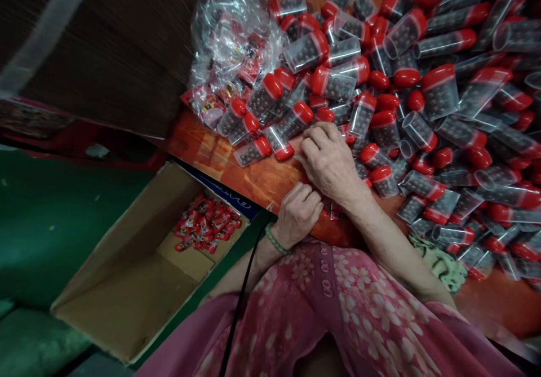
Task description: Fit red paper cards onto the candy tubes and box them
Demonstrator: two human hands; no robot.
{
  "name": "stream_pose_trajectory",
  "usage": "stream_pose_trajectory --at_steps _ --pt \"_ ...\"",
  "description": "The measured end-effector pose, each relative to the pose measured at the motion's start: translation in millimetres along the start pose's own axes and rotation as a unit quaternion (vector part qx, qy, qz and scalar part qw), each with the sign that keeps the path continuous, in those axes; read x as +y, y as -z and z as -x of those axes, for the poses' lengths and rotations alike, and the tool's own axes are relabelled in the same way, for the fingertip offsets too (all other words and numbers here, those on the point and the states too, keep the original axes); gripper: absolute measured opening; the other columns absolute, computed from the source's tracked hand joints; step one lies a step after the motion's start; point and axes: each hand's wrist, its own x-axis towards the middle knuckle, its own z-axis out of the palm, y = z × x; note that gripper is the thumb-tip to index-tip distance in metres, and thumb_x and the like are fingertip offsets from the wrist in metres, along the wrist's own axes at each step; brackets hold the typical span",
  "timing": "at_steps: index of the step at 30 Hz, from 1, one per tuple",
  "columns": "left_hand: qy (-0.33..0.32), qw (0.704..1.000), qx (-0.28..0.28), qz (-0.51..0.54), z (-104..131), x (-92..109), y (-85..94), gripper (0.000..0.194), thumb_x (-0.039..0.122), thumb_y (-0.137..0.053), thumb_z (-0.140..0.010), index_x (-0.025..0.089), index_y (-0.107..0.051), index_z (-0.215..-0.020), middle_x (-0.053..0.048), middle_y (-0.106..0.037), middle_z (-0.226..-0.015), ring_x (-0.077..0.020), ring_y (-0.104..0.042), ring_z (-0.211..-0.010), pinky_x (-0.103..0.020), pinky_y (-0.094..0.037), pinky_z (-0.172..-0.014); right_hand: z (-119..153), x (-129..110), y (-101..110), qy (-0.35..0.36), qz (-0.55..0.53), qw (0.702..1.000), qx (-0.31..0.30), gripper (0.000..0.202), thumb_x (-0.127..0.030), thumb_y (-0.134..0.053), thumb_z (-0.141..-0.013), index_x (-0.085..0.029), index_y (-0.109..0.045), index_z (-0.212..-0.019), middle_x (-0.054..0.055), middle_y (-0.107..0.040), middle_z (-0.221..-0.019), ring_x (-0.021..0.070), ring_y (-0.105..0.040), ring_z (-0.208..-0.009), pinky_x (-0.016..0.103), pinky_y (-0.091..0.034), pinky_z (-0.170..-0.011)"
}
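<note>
Both hands are close together at the near edge of the orange-brown table (249, 177). My left hand (298, 213), with a green bracelet at the wrist, has its fingers curled; what they hold, if anything, is hidden. Above and right of it, my right hand (327, 160) is bent, fingertips down beside the pile; its grip cannot be made out. A small red-and-dark piece (337, 211) lies under the right wrist. Clear tubes with red caps and dark beads inside, such as one tube (253, 151), lie heaped beyond and right of the hands.
Clear plastic bags (232, 44) with red printed pieces lie at the table's back left. Below the table's left edge, an open cardboard box (122, 287) holds small red packets (207, 222). A pale green cloth (439, 264) lies at the right. A black cord hangs by the left forearm.
</note>
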Motion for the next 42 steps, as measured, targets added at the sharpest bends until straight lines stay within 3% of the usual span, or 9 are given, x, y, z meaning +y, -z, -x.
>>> stream_pose_trajectory --at_steps 6,13,17,20,25,30,33,38,42 --pt "0.018 0.997 -0.051 0.061 -5.4 0.9 11.0 0.018 0.018 -0.054 -0.101 0.014 -0.069 -0.091 -0.005 -0.069 -0.084 -0.0164 -0.059 -0.079 -0.029 -0.051 -0.075 -13.0 3.1 -0.3 -0.045 -0.035 0.998 0.021 0.035 -0.017 -0.032 -0.107 -0.022 -0.062 -0.124 0.010 -0.055 -0.137 0.0297 -0.049 -0.137 0.061 -0.046 -0.115" --pt "0.082 0.984 -0.116 0.111 -14.7 -2.6 19.5 0.028 0.021 -0.048 -0.103 0.014 -0.068 -0.084 -0.007 -0.069 -0.083 -0.0167 -0.062 -0.080 -0.029 -0.051 -0.076 -24.2 -0.6 22.0 -0.089 0.018 0.995 -0.051 0.042 -0.015 -0.029 -0.107 -0.008 -0.059 -0.135 0.015 -0.052 -0.155 0.0328 -0.046 -0.143 0.051 -0.042 -0.118" --pt "0.129 0.968 -0.130 0.171 -22.0 -8.1 24.5 0.030 0.022 -0.049 -0.102 0.014 -0.070 -0.084 -0.005 -0.071 -0.080 -0.0142 -0.064 -0.075 -0.026 -0.050 -0.071 -22.1 8.9 37.7 -0.093 0.007 0.995 0.021 0.044 -0.026 -0.028 -0.109 -0.013 -0.057 -0.140 0.012 -0.062 -0.146 0.0280 -0.054 -0.134 0.050 -0.039 -0.119" --pt "0.153 0.961 -0.109 0.204 -25.3 -13.3 23.2 0.026 0.020 -0.056 -0.097 0.014 -0.073 -0.079 -0.004 -0.072 -0.073 -0.0123 -0.064 -0.066 -0.025 -0.048 -0.065 -6.9 10.8 52.0 -0.134 -0.030 0.981 0.134 0.043 -0.027 -0.030 -0.109 -0.018 -0.059 -0.138 0.012 -0.066 -0.140 0.0238 -0.058 -0.128 0.045 -0.043 -0.117" --pt "0.213 0.937 -0.031 0.274 -27.8 -14.5 19.4 0.012 0.025 -0.080 -0.083 0.017 -0.076 -0.075 -0.001 -0.077 -0.073 -0.0103 -0.068 -0.064 -0.022 -0.051 -0.061 37.5 7.8 55.9 -0.205 -0.194 0.916 0.284 0.036 -0.029 -0.039 -0.107 -0.023 -0.057 -0.138 0.011 -0.061 -0.147 0.0234 -0.061 -0.133 0.038 -0.054 -0.106" --pt "0.208 0.936 -0.002 0.285 -31.8 -8.0 26.6 0.019 0.030 -0.086 -0.079 0.017 -0.074 -0.071 0.001 -0.076 -0.070 -0.0091 -0.067 -0.062 -0.021 -0.053 -0.062 85.7 18.4 41.3 -0.251 -0.383 0.856 0.240 0.031 -0.035 -0.054 -0.101 -0.027 -0.058 -0.131 0.008 -0.069 -0.119 0.0191 -0.072 -0.095 0.033 -0.064 -0.073" --pt "0.180 0.944 0.003 0.276 -34.1 -4.2 32.1 0.019 0.032 -0.085 -0.080 0.018 -0.074 -0.073 0.002 -0.076 -0.071 -0.0092 -0.069 -0.065 -0.021 -0.054 -0.064 108.0 18.1 43.0 -0.241 -0.404 0.844 0.260 0.030 -0.037 -0.068 -0.094 -0.029 -0.065 -0.123 0.004 -0.071 -0.101 0.0177 -0.070 -0.081 0.034 -0.063 -0.069" --pt "0.153 0.948 -0.005 0.278 -36.0 1.0 37.3 0.021 0.034 -0.084 -0.081 0.017 -0.074 -0.074 0.000 -0.077 -0.073 -0.0092 -0.069 -0.065 -0.022 -0.054 -0.063 128.2 7.3 55.7 -0.241 -0.395 0.845 0.267 0.028 -0.026 -0.074 -0.089 -0.032 -0.073 -0.117 0.005 -0.075 -0.105 0.0202 -0.073 -0.090 0.041 -0.061 -0.082" --pt "0.141 0.951 -0.029 0.272 -36.0 3.1 40.8 0.020 0.034 -0.082 -0.083 0.017 -0.075 -0.076 0.000 -0.077 -0.075 -0.0092 -0.068 -0.065 -0.022 -0.054 -0.062 134.7 8.4 62.7 -0.216 -0.346 0.884 0.227 0.035 -0.017 -0.073 -0.088 -0.035 -0.074 -0.119 0.004 -0.077 -0.108 0.0212 -0.074 -0.095 0.043 -0.060 -0.088"
